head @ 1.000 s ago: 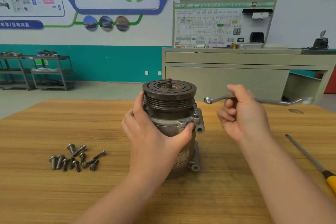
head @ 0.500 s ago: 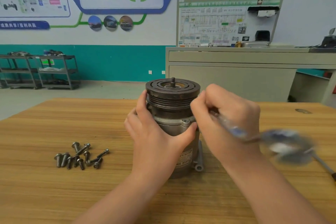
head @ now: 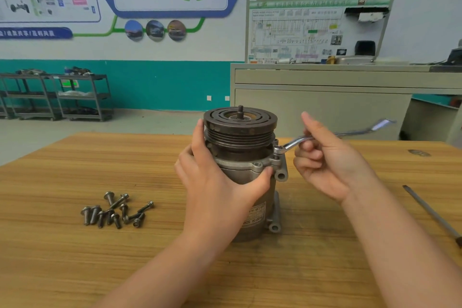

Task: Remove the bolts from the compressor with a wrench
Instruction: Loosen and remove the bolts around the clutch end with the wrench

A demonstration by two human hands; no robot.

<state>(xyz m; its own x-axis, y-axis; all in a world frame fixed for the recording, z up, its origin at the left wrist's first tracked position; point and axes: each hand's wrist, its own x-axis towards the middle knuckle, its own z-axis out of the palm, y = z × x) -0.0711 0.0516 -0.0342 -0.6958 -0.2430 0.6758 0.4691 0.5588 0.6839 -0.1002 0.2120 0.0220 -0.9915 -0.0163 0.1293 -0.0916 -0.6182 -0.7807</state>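
Swinging back from the blurred stroke of half a second ago, the wrench (head: pixel 325 136) now sits with its ring end on a bolt (head: pixel 276 156) at the flange of the compressor (head: pixel 240 157), which stands upright mid-table. The right hand (head: pixel 330 160) curls round the shank; the left hand (head: pixel 215 182) wraps the body. Another turn looks ready. The bolt head is hidden under the ring, so its looseness is probably unknowable. Removed bolts (head: pixel 115 210) lie left.

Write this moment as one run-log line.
left hand: grips compressor | right hand: holds wrench | ring end on flange bolt | loose bolts on table
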